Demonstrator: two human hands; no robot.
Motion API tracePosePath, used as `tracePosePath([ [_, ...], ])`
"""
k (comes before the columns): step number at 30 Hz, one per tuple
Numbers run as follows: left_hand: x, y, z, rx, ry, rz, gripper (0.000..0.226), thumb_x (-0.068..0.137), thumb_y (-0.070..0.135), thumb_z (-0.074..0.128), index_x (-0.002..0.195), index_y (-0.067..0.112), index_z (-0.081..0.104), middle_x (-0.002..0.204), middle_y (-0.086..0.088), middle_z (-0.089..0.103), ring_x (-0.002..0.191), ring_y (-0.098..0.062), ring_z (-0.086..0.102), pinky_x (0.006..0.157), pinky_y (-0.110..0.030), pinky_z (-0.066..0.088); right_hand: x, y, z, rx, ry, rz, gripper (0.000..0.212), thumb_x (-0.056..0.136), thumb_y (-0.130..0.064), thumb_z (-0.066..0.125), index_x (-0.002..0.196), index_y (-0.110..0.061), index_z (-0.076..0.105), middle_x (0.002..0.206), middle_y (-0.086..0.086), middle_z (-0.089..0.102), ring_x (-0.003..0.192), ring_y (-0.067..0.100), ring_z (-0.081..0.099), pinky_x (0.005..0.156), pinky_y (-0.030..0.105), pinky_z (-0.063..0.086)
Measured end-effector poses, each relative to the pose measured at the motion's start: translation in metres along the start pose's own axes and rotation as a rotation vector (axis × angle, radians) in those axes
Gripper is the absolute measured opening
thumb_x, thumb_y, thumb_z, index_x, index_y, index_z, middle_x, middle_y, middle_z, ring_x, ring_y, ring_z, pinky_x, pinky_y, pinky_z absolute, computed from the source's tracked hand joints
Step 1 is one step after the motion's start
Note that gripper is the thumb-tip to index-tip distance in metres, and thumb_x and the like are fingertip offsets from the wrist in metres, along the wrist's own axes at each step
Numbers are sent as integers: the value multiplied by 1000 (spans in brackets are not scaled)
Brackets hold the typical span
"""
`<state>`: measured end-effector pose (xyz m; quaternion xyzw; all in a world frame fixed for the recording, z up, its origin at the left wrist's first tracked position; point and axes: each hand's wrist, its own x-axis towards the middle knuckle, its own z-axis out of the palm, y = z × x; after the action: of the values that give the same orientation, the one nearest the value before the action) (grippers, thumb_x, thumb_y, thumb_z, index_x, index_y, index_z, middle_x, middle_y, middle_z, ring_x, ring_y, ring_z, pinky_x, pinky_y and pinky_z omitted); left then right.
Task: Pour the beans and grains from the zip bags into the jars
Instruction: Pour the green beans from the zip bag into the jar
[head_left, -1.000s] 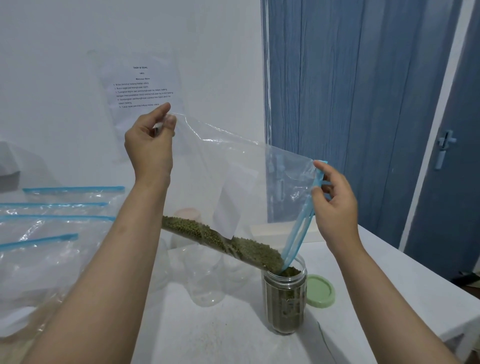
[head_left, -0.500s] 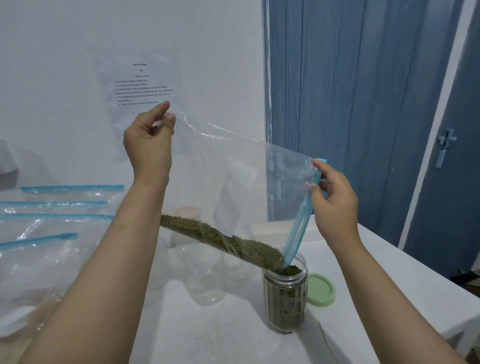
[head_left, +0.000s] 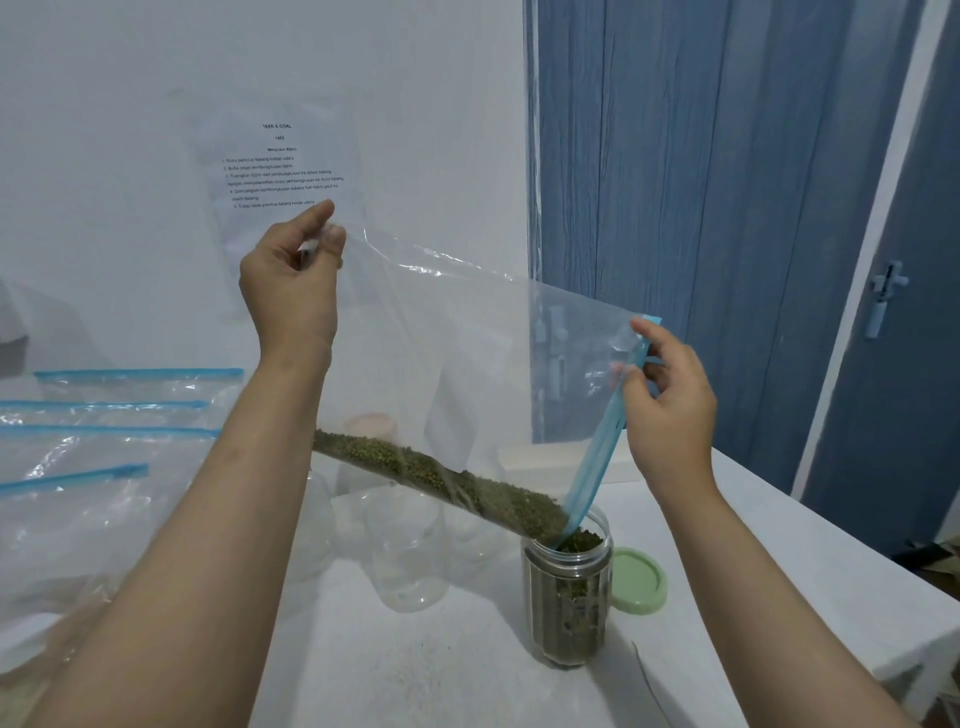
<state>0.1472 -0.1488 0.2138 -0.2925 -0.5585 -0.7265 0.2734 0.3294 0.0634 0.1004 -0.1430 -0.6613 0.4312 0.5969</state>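
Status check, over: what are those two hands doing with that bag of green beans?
Left hand pinches raised bag corner; right hand pinches blue zip edge. Zip bag tilted, green beans sliding into near-full jar. Green lid beside jar, nothing blocking.

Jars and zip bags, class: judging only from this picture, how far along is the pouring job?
Done: nothing yet. In hand: both hands, left hand and right hand, tilt the zip bag, sending green beans into a nearly full jar. Left: its green lid, other zip bags, empty jars.
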Motion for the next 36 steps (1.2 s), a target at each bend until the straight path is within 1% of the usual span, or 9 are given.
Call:
tracePosePath([
  [6, -2, 0, 0, 0, -6, 11, 23, 92, 15, 69, 113, 24, 72, 101, 4, 70, 78, -7, 61, 87, -20, 52, 0, 0, 0, -12, -30, 15, 40, 98, -2, 55, 130, -26, 61, 115, -8, 56, 100, -2, 59, 88, 17, 52],
  [10, -1, -1, -2, -11, 4, 15, 23, 92, 15, 69, 114, 21, 72, 100, 7, 69, 77, -7, 60, 85, -18, 50, 1, 0, 0, -12, -27, 18, 40, 98, -3, 55, 129, -26, 61, 116, -8, 56, 98, -6, 57, 85, 12, 49],
  [13, -1, -1, -1, -9, 2, 23, 24, 92, 14, 69, 115, 20, 71, 96, 13, 67, 73, -4, 60, 82, -17, 50, 2, -1, 1, -9, -37, 18, 40, 97, -1, 55, 128, -25, 63, 116, -8, 57, 99, -3, 58, 89, 17, 50],
  [15, 0, -1, -2, -13, 5, 27, 24, 92, 15, 69, 115, 21, 71, 98, 10, 68, 71, -2, 60, 81, -17, 50, 3, -1, 0, 4, -18, 24, 39, 97, -2, 56, 127, -25, 63, 116, -9, 57, 99, -2, 58, 88, 17, 51],
  [19, -1, -2, -1, -2, -3, 34, 24, 91, 15, 69, 114, 22, 71, 100, 4, 69, 71, -3, 60, 80, -17, 49, 3, -2, -1, -6, -46, 36, 39, 97, -4, 57, 129, -25, 63, 117, -8, 58, 102, 6, 60, 90, 24, 54],
  [24, 0, -1, -1, 3, 1, 35, 25, 92, 15, 68, 116, 19, 71, 98, 7, 68, 71, -2, 60, 79, -16, 48, 5, -2, -1, -7, -72, 59, 41, 97, -4, 58, 130, -28, 61, 119, -4, 59, 104, 13, 62, 93, 35, 56],
  [29, -1, 0, 0, 1, 0, 37, 25, 92, 14, 68, 117, 18, 71, 94, 16, 67, 73, -4, 60, 81, -17, 49, 4, -3, -2, 6, -70, 54, 43, 97, -5, 57, 133, -29, 59, 116, -7, 56, 101, 9, 62, 91, 33, 57],
  [31, -1, 0, 0, -3, 0, 37, 25, 92, 15, 68, 117, 19, 71, 95, 15, 67, 73, -4, 60, 82, -17, 50, 3, -3, -3, 11, -56, 46, 43, 98, -6, 57, 134, -29, 58, 115, -9, 56, 102, 8, 61, 91, 28, 55],
  [36, 0, 0, -1, 0, 6, 40, 25, 92, 15, 68, 117, 20, 71, 100, 6, 69, 74, -3, 60, 83, -17, 50, 3, -3, -3, 16, -48, 47, 42, 98, -6, 56, 134, -28, 58, 113, -10, 55, 104, 9, 61, 91, 27, 55],
])
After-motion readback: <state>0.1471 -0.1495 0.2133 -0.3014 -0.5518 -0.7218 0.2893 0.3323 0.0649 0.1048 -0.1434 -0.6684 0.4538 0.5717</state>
